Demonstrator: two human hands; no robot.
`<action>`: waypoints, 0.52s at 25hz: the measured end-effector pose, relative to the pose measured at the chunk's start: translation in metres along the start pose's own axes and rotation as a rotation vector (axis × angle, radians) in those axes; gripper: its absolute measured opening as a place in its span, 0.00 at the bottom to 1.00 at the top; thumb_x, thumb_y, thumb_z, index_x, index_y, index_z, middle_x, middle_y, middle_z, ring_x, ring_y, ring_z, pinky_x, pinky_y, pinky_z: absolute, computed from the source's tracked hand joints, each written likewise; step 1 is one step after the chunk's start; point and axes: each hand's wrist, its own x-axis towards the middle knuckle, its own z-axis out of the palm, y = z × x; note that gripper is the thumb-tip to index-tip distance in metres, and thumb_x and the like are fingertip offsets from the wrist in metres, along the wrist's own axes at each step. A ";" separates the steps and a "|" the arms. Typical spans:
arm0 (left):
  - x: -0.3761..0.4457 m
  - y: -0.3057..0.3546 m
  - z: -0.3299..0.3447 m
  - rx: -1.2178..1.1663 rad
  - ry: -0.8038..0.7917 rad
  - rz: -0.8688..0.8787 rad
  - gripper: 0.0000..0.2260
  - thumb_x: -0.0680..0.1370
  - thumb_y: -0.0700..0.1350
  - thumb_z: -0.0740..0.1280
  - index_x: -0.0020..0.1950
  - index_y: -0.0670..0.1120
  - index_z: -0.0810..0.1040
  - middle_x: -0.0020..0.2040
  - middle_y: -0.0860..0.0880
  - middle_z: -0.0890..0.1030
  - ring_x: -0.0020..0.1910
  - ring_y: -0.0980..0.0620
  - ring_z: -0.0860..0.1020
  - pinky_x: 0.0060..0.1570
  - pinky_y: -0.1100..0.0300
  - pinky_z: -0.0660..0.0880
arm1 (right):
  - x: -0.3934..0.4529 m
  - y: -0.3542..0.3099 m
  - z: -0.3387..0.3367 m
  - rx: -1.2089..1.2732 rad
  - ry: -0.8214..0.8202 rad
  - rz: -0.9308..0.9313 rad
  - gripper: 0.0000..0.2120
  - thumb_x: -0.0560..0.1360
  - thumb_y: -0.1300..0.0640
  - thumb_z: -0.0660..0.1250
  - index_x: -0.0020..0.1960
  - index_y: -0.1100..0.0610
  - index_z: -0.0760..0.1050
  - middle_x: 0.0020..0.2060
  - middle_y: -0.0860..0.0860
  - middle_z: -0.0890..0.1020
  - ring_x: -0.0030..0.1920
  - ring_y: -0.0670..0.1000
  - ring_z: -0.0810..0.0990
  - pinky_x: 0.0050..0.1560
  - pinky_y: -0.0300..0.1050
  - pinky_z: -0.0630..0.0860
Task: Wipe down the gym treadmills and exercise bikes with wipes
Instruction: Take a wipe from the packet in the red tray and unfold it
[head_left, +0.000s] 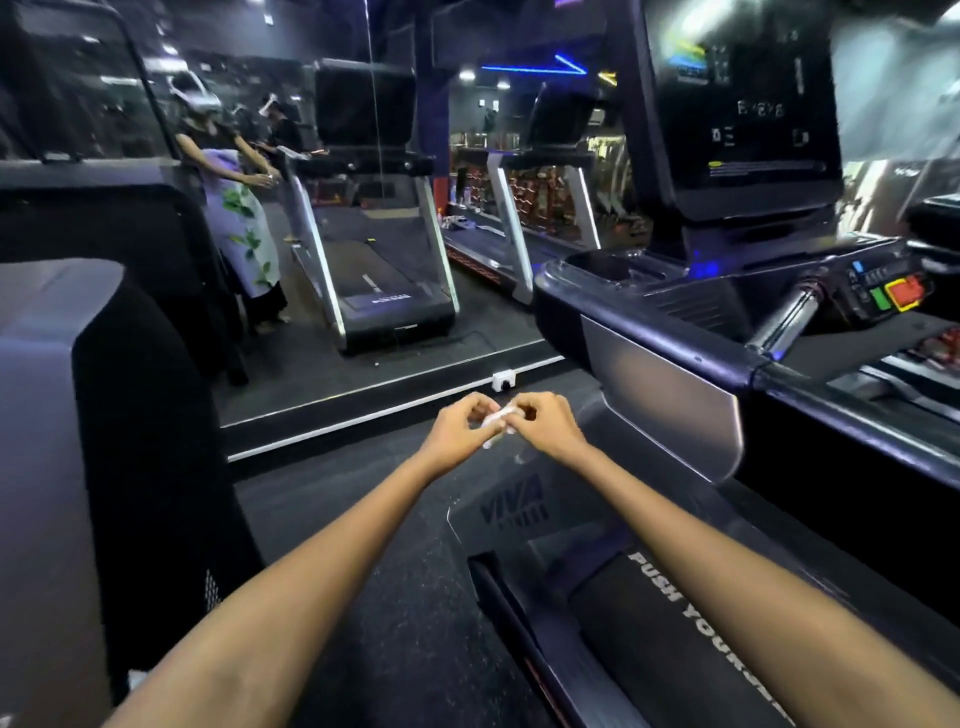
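A small white wipe (496, 422), crumpled into a narrow strip, is pinched between my left hand (460, 423) and my right hand (545, 423), both held out in front of me at mid frame. To my right stands a black treadmill: its belt (675, 639) bears white lettering, its silver side panel (670, 395) is just right of my hands, and its console screen (737, 104) rises at the upper right. The wipe touches no machine.
Another machine's dark housing (78, 441) fills the left side. A wall mirror (374, 208) ahead reflects treadmills and a person. A dark rubber floor strip (363, 545) runs between the two machines. A chrome handle (784, 317) and red and green buttons (896, 293) sit on the right console.
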 end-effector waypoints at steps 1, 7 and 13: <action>0.006 -0.006 -0.003 -0.010 -0.002 0.018 0.02 0.75 0.43 0.69 0.44 0.49 0.78 0.42 0.50 0.82 0.42 0.53 0.79 0.48 0.57 0.74 | 0.003 0.001 0.002 -0.006 0.004 0.004 0.04 0.71 0.59 0.67 0.40 0.55 0.81 0.28 0.47 0.76 0.33 0.46 0.71 0.34 0.40 0.66; 0.037 -0.026 -0.022 -0.118 0.010 0.026 0.05 0.74 0.44 0.66 0.39 0.52 0.79 0.38 0.51 0.81 0.39 0.54 0.75 0.43 0.56 0.72 | 0.018 -0.004 0.012 0.075 0.059 0.145 0.03 0.69 0.61 0.71 0.39 0.61 0.81 0.32 0.53 0.79 0.34 0.45 0.71 0.33 0.32 0.65; 0.040 -0.036 -0.025 -0.331 0.056 -0.056 0.05 0.77 0.38 0.67 0.43 0.45 0.80 0.38 0.50 0.79 0.37 0.56 0.73 0.38 0.68 0.69 | 0.011 -0.011 0.022 0.531 0.175 0.317 0.07 0.68 0.65 0.72 0.34 0.60 0.77 0.31 0.50 0.76 0.33 0.44 0.72 0.36 0.35 0.68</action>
